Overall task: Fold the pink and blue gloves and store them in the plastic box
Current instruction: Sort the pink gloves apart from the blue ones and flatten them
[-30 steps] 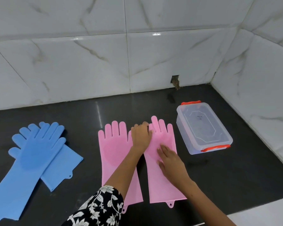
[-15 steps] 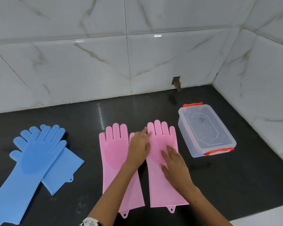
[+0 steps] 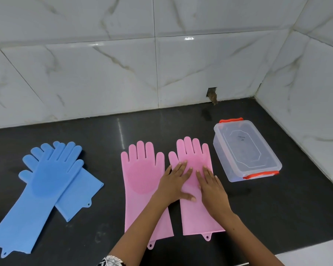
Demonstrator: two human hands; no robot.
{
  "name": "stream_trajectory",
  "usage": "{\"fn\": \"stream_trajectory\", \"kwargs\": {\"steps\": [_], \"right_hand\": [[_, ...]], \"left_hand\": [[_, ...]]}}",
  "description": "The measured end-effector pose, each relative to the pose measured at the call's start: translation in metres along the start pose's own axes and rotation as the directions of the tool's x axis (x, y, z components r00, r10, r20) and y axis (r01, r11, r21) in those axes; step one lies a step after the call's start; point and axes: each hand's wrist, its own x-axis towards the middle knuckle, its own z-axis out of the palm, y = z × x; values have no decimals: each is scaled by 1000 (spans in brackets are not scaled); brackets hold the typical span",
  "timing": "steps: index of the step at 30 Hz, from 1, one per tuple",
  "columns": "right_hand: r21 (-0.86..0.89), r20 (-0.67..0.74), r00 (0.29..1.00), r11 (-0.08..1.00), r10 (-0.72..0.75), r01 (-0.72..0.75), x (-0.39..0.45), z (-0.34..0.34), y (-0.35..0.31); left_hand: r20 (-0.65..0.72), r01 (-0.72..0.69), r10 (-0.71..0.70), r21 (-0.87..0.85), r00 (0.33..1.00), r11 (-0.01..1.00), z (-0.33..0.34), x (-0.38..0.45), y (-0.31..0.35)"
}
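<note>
Both hands lie spread and flat on the right pink glove (image 3: 195, 189), left hand (image 3: 174, 184) and right hand (image 3: 211, 186) side by side on its palm, pinching nothing. The glove's long axis runs from the cuff near the person to fingertips toward the wall. The box (image 3: 246, 150), lid on, sits just right of it; second pink glove (image 3: 142, 179) just left; blue gloves (image 3: 46, 185) well left.

Black counter (image 3: 181, 127), glossy, light streak near its back edge. White marble-look wall tiles (image 3: 104, 73) behind and along the right side, meeting at back right corner. Small broken hole (image 3: 211, 94) in back tile at counter level.
</note>
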Motion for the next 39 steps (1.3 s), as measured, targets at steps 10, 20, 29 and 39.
{"fn": "stream_trajectory", "kwargs": {"steps": [10,20,29,39], "right_hand": [[8,15,1000,1000,-7,7,7,-4,3],[242,-66,963,940,262,-239,-78,-15,11],[473,-15,905,800,425,-368,-101,-20,13],[545,15,877,732,480,-410,-96,-28,15]], "left_hand": [[-17,9,-10,-15,1000,1000,-9,3,0],[-40,66,-69,-66,997,996,-3,-25,26],[-60,63,-67,-76,996,995,3,-31,29],[-292,110,-284,-495,913,862,-43,18,60]]}}
